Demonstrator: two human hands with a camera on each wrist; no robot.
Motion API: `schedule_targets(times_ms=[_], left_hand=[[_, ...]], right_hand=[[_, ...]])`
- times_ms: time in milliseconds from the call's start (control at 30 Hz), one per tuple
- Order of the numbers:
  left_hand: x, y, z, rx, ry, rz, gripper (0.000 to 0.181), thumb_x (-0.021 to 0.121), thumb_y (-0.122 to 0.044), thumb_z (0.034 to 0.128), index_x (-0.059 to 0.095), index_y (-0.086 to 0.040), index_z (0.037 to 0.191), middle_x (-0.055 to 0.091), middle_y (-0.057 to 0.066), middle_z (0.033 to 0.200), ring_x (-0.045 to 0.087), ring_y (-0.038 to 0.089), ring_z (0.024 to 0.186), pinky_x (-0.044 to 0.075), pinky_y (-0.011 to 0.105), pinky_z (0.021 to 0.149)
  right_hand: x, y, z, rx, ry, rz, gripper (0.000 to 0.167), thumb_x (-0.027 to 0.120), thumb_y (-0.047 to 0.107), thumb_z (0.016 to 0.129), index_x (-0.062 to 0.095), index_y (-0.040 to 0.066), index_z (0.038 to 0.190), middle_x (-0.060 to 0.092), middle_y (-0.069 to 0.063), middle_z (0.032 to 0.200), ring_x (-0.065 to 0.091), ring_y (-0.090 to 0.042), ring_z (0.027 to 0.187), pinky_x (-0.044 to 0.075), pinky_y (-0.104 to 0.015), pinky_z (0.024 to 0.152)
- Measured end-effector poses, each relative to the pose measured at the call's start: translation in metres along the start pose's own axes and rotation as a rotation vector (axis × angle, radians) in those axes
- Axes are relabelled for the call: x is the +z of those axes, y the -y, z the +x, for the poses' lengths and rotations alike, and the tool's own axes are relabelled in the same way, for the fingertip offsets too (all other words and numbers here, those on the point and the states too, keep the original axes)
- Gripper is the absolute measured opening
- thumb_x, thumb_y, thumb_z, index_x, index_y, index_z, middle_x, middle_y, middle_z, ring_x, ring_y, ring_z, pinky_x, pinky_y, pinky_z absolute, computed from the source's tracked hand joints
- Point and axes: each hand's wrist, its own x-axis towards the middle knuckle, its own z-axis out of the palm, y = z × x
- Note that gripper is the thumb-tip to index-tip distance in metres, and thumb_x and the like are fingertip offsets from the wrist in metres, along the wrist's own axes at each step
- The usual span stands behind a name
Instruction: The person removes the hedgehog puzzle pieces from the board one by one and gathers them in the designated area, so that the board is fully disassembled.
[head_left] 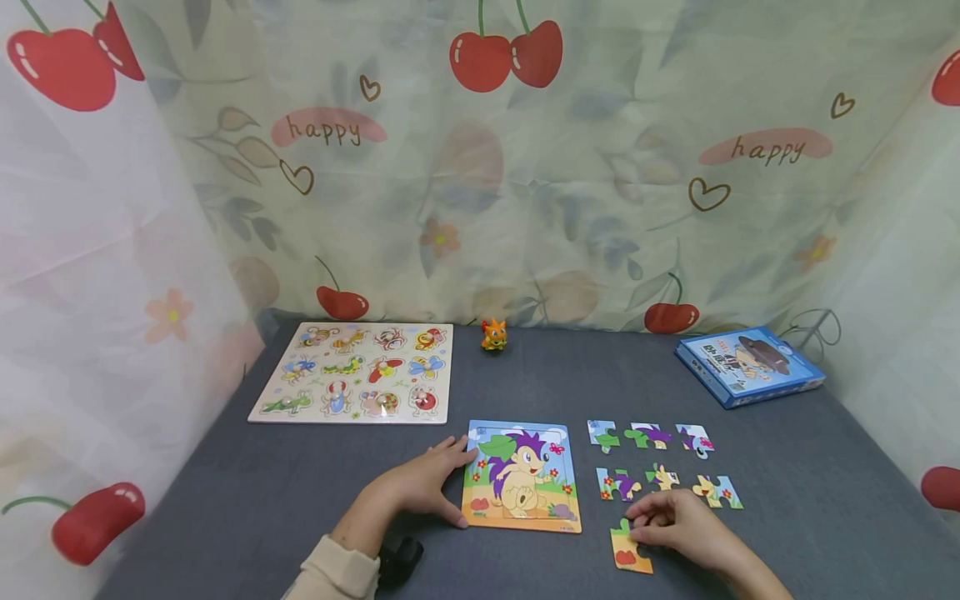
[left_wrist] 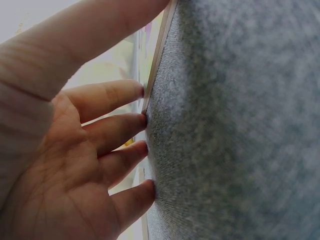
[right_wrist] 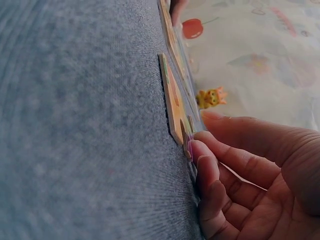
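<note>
A hedgehog jigsaw board (head_left: pixel 521 475) lies on the table in the head view. At its left side, my left hand (head_left: pixel 423 479) has its fingers and thumb spread and touches the edge. In the left wrist view, the left fingertips (left_wrist: pixel 137 91) meet the board's side. Right of the board, my right hand (head_left: pixel 678 525) has bent fingers and pinches the upper right part of an orange puzzle piece (head_left: pixel 628 557) with a green tab. That puzzle piece (right_wrist: pixel 172 102) lies flat in the right wrist view; the fingertips partly hide its far end.
Several loose puzzle pieces (head_left: pixel 650 436) form two rows beyond my right hand. An insect knob-puzzle board (head_left: pixel 352 372) lies back left. A small orange figurine (head_left: pixel 493 335) stands by the back curtain (head_left: pixel 525 208). A blue box (head_left: pixel 750 367) lies back right.
</note>
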Motion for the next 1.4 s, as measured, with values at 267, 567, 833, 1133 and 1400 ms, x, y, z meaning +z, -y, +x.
schedule_targets(times_ms=[267,567,833,1133,1400], left_hand=[[0.0,0.0,-0.001,-0.005,0.003,-0.001,0.089,0.081,-0.034,0.0693,0.037,-0.016,0.144,0.022,0.009,0.155,0.012,0.032,0.144,0.02,0.055,0.112],[0.001,0.001,0.0,-0.003,0.007,-0.005,0.089,0.081,-0.034,0.0694,0.037,-0.016,0.144,0.021,0.009,0.155,0.012,0.031,0.145,0.02,0.055,0.112],[0.0,0.001,0.002,-0.009,0.013,-0.005,0.09,0.082,-0.034,0.069,0.036,-0.017,0.144,0.021,0.007,0.156,0.01,0.029,0.145,0.018,0.055,0.113],[0.001,0.0,0.001,-0.015,0.008,0.0,0.089,0.082,-0.033,0.069,0.037,-0.017,0.144,0.021,0.007,0.156,0.011,0.029,0.145,0.019,0.054,0.113],[0.001,-0.001,0.002,-0.015,0.001,0.005,0.089,0.082,-0.033,0.0687,0.037,-0.017,0.144,0.021,0.007,0.156,0.011,0.029,0.145,0.019,0.054,0.113]], right_hand=[[-0.001,0.002,0.002,-0.027,0.021,0.004,0.039,0.073,0.026,0.08,0.066,-0.005,0.103,0.063,-0.002,0.082,0.053,-0.012,0.07,0.047,-0.021,0.059],[-0.001,0.022,0.018,-0.101,0.037,-0.049,0.036,0.073,0.026,0.08,0.067,-0.003,0.1,0.063,-0.001,0.081,0.051,-0.009,0.067,0.044,-0.019,0.057],[0.009,0.046,0.041,-0.185,0.089,-0.114,0.028,0.073,0.02,0.08,0.068,0.0,0.098,0.06,-0.002,0.078,0.048,-0.009,0.064,0.041,-0.019,0.055],[0.02,0.066,0.062,-0.235,0.137,-0.152,0.022,0.072,0.015,0.08,0.068,-0.001,0.096,0.059,0.0,0.073,0.047,-0.007,0.059,0.04,-0.019,0.052],[0.03,0.08,0.08,-0.283,0.175,-0.197,0.021,0.075,0.014,0.077,0.069,0.001,0.092,0.061,0.0,0.073,0.049,-0.01,0.061,0.042,-0.02,0.051]])
